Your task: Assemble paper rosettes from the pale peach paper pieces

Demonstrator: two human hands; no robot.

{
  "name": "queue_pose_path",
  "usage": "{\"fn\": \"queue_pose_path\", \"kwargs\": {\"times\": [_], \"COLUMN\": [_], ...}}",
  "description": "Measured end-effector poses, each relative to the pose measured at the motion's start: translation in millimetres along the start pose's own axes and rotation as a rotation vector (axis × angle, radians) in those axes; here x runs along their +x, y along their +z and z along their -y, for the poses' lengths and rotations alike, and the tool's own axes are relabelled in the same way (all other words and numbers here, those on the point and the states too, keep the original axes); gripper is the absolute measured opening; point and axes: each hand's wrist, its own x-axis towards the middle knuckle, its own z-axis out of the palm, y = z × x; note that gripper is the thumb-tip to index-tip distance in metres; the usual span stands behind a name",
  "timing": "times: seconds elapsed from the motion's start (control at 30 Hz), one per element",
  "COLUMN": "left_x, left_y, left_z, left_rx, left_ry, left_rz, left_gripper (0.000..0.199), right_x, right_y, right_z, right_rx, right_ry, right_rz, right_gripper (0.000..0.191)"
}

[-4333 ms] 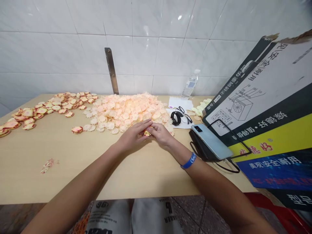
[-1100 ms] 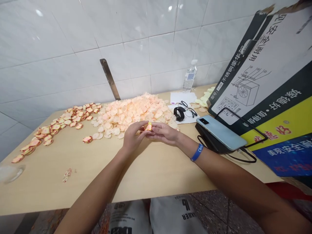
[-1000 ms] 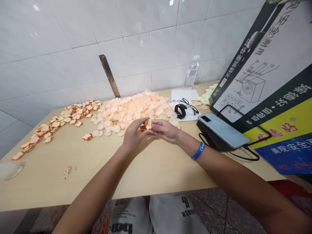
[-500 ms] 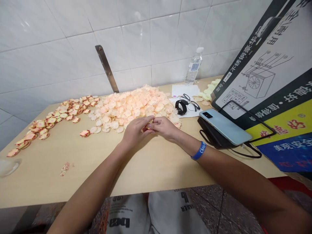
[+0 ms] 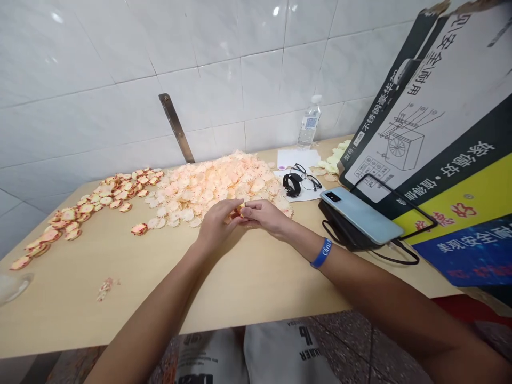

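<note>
My left hand point(image 5: 218, 223) and my right hand point(image 5: 267, 216) meet above the table, in front of a heap of pale pink petal discs point(image 5: 220, 178) with jagged edges. Between their fingertips is a small petal disc point(image 5: 236, 213) with reddish edges, mostly hidden by the fingers. My left fingers curl around it while my right thumb and fingers pinch at it. I cannot tell whether it is one disc or several stacked. A single red-edged stack point(image 5: 139, 229) lies left of the heap. Farther left, a row of similar red-edged pieces point(image 5: 84, 209) stretches along the table.
Right of the heap are glasses point(image 5: 311, 182), a black watch point(image 5: 292, 184) and a water bottle point(image 5: 309, 125). A light blue phone point(image 5: 362, 214) rests on a black object beside a large printed box point(image 5: 424, 144). Small scraps point(image 5: 104, 288) lie at the left front.
The camera view has shifted slightly, so the table sits lower in view. Both hands stay together on the small disc, with a small shift of the fingers.
</note>
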Motion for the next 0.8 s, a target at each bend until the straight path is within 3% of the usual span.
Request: {"fn": "queue_pose_path", "kwargs": {"times": [0.23, 0.37, 0.47, 0.6, 0.7, 0.8], "left_x": [2.0, -0.8, -2.1, -1.7, -0.4, 0.9], "left_y": [5.7, 7.8, 6.3, 2.4, 1.2, 1.4], "left_z": [-14.1, -13.3, -10.0, -7.0, -6.8, -7.5], "left_rx": [-0.014, -0.028, -0.069, -0.088, -0.071, -0.142], "left_ry": [0.051, 0.026, 0.028, -0.148, -0.279, -0.311], "left_rz": [0.114, 0.107, 0.103, 0.053, -0.026, -0.064], "left_gripper": [0.048, 0.046, 0.045, 0.040, 0.030, 0.024], "right_x": [0.7, -1.5, -5.5, -6.5, -2.2, 1.3], "right_y": [12.2, 11.1, 8.8, 8.5, 8.5, 7.3], "right_z": [-5.2, -4.0, 0.2, 4.0, 0.8, -3.6], "right_rx": [-0.091, -0.113, 0.012, 0.140, -0.030, -0.161], "right_ry": [-0.096, -0.092, -0.040, 0.029, -0.032, -0.109], "right_rz": [-0.064, -0.002, 0.047, 0.032, -0.009, -0.112], "right_gripper": [0.039, 0.032, 0.035, 0.044, 0.045, 0.049]}}
